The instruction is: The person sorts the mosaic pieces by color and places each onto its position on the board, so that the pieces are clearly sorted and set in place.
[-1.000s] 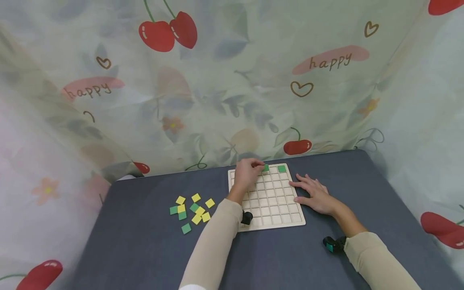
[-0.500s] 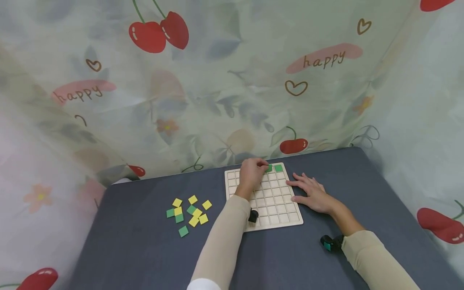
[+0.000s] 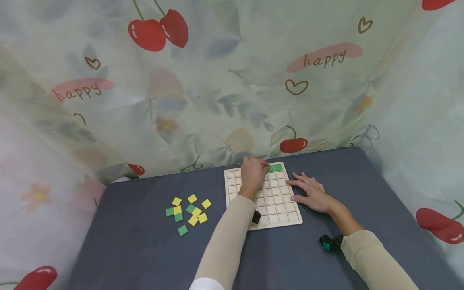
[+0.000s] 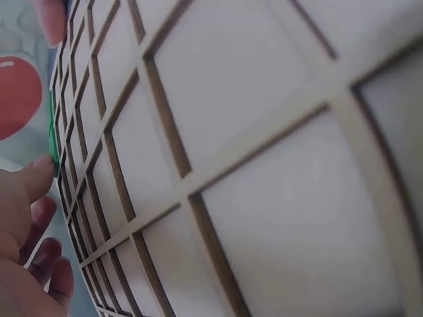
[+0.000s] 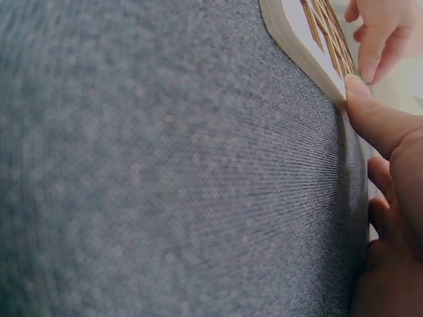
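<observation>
Green tile [image 3: 271, 168], left hand [image 3: 253, 173] pinching it, shifted beside corner tile [image 3: 278, 167] in board [image 3: 272, 201]; right hand [image 3: 313, 194] splayed

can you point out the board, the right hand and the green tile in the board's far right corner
Board [image 3: 278, 199], head view: a bare cell.
Right hand [image 3: 313, 195], head view: back of the hand.
Green tile [image 3: 278, 167], head view: middle of its top face.

The head view looks forward and down from above, well back, taking in most of the worktop [image 3: 137, 249], the board [image 3: 274, 200] and the curtain [image 3: 214, 80]. The left wrist view skims very close over the board's cells; the right, low over the worktop, faces the board's corner. All three share the board and left grip [image 3: 252, 174].
</observation>
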Demonstrator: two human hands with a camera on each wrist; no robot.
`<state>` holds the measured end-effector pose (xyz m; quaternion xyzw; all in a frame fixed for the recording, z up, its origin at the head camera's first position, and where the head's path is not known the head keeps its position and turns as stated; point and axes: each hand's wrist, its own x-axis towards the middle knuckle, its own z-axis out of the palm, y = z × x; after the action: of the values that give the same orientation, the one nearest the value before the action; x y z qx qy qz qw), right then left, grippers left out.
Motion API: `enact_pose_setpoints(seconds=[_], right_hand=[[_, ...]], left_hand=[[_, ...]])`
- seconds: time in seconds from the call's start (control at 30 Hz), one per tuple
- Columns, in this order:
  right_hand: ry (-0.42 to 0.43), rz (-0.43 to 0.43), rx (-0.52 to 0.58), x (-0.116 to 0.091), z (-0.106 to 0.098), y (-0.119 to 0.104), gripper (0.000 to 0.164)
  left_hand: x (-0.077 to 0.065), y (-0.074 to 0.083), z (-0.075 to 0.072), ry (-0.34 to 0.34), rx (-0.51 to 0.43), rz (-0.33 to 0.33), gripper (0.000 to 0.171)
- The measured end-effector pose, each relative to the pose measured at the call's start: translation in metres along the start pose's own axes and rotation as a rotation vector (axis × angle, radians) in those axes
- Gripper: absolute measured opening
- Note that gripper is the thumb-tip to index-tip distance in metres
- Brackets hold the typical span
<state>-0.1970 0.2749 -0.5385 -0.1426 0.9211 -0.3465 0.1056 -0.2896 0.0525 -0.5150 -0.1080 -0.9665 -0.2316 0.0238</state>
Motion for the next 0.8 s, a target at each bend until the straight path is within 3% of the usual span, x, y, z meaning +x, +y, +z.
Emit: enact_pose_setpoints(seconds=[0.1,0.23,0.5,0.6,0.8], right_hand=[[0.003,-0.001,0.000,0.001,0.000,-0.001,0.062],[-0.001,-0.001,-0.001,0.002,-0.001,-0.002,0.062],[-0.005,0.002,-0.012,0.002,0.000,-0.002,0.062],[-0.008,0.004,-0.014,0.002,0.000,-0.001,0.062],[-0.013,0.008,-0.013,0.001,-0.001,-0.001,0.062]], left_hand=[[-0.001,0.002,-0.004,-0.022,0.085,0.010,0.016],[-0.003,0.002,-0.005,-0.036,0.111,0.008,0.018],[-0.005,-0.002,0.000,0.020,0.084,0.061,0.024],[-0.006,-0.004,0.002,0.008,0.093,0.078,0.032],[-0.013,-0.005,0.000,-0.060,0.299,0.090,0.058]])
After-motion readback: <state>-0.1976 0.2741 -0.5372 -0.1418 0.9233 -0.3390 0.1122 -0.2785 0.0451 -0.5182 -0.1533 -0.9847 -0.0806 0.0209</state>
